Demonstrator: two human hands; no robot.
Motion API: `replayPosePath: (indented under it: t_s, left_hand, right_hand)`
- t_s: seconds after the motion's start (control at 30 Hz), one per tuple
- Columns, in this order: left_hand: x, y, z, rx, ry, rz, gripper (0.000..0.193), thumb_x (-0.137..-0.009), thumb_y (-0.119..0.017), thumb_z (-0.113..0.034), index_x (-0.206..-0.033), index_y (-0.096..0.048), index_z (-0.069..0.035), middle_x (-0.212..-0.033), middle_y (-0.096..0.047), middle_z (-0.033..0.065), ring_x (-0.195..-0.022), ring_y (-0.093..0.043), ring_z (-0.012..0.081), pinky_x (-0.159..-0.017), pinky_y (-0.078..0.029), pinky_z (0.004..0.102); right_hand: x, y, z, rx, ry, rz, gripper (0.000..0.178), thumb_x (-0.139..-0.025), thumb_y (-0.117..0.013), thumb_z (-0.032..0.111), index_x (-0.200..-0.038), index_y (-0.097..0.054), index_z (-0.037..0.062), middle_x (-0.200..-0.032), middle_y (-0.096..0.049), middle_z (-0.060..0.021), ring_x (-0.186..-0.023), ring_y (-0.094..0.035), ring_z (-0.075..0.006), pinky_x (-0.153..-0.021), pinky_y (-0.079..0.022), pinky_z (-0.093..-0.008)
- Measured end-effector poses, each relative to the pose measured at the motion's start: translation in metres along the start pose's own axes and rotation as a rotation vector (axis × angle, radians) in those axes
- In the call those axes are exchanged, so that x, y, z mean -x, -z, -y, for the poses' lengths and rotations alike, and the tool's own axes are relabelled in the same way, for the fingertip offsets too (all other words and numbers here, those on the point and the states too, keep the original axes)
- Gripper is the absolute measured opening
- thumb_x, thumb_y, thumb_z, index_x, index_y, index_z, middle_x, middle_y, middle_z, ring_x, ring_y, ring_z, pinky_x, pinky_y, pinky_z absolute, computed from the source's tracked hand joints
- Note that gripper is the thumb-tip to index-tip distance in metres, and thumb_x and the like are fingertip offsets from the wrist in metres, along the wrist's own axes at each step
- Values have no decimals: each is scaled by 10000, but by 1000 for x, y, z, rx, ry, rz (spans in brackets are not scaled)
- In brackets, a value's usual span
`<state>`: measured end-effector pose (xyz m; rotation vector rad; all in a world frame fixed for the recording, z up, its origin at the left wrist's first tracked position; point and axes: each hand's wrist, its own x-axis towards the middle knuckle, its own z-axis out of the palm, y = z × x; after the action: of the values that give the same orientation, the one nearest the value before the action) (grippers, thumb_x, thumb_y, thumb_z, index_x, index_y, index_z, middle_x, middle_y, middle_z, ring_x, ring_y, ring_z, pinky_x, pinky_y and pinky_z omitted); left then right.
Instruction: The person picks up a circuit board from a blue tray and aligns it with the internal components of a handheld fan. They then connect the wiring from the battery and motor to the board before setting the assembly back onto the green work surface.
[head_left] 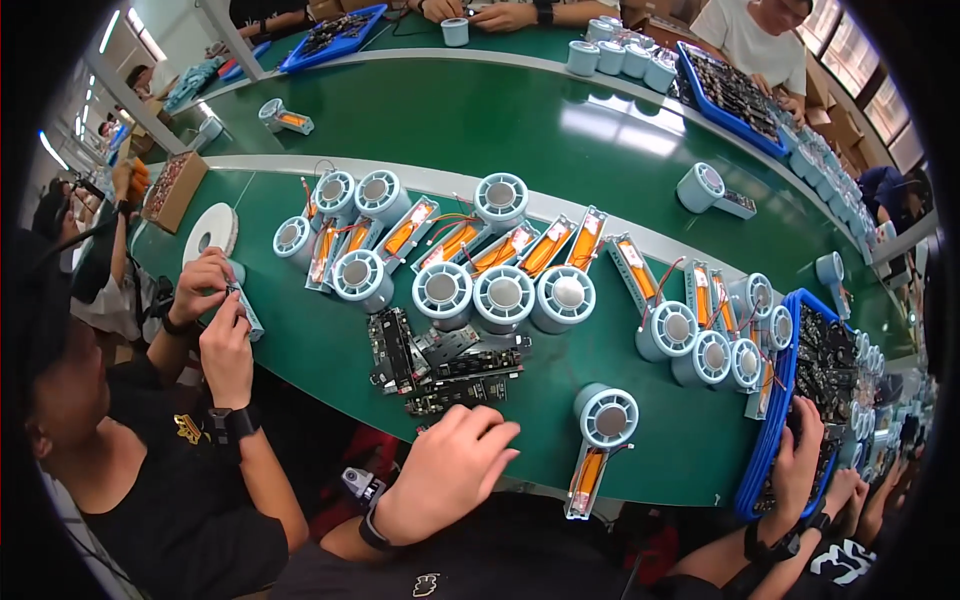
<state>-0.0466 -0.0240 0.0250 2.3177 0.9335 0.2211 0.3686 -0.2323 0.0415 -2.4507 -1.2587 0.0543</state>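
My left hand (pixel 455 465) hovers at the table's near edge, palm down, fingers loosely bent and thumb apart, with nothing seen in it. Just beyond it lies a pile of black circuit boards (pixel 465 385). My right hand (pixel 797 460) reaches into the blue tray (pixel 765 440) of dark boards at the right. Its fingers are curled over something dark that I cannot make out. Between my hands lies a light blue handheld fan (pixel 608 415), its handle open toward me with an orange part inside. Several similar open fans (pixel 503 295) lie in a group beyond the boards.
More open fans (pixel 710 355) lie beside the tray. At my left, a person's hands (pixel 225 320) work on a part near a white reel (pixel 212 235). A cardboard box (pixel 175 190) stands beyond. Behind a pale rail (pixel 270 163), a green surface (pixel 420 110) carries scattered fans. Another worker's hand (pixel 845 490) is near my right.
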Motion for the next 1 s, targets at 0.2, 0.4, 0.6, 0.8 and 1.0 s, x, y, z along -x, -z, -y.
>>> replayPosePath:
  t_s: [0.2, 0.4, 0.6, 0.8, 1.0]
  left_hand:
    - [7, 13, 4, -245, 162, -125, 502, -851, -766, -220, -1315, -646, -71, -1325, -582, 106, -994, -546, 318, -857, -522, 410]
    - [17, 16, 20, -358, 192, -170, 581, -845, -777, -239, -1386, -609, -108, -1394, -546, 82, -995, -519, 319, -885, -495, 418]
    - [29, 17, 24, -401, 237, -250, 511, -822, -778, -185, -1311, -670, -86, -1336, -590, 113, -1096, -518, 338, -955, -466, 451]
    - [36, 11, 55, 37, 55, -418, 250, -753, -827, -75, -996, -770, -73, -968, -694, 73, -922, -601, 269, -787, -499, 378]
    - [22, -10, 49, 173, -173, -505, 169, -738, -831, -19, -887, -759, -53, -797, -699, 61, -690, -616, 226, -625, -490, 323]
  right_hand:
    - [4, -1, -6, 20, -8, -17, 472, -916, -544, -53, -1385, -533, -4, -1452, -517, -192, -1351, -486, -358, -1159, -357, -408]
    - [5, -9, -4, 89, -22, -147, 455, -924, -553, -32, -1377, -545, -5, -1464, -512, -195, -1360, -478, -362, -1167, -345, -412]
    - [11, -13, -17, 141, -45, -157, 428, -931, -571, -15, -1358, -562, -6, -1417, -546, -194, -1318, -499, -366, -1145, -358, -411]
    - [6, -1, -41, -11, -61, -117, 425, -929, -575, -34, -1353, -560, -12, -1291, -609, -183, -1163, -583, -321, -1053, -433, -389]
    - [5, 0, -35, -21, -97, -258, 326, -931, -567, -70, -1252, -614, -37, -1148, -673, -172, -1000, -651, -267, -917, -508, -352]
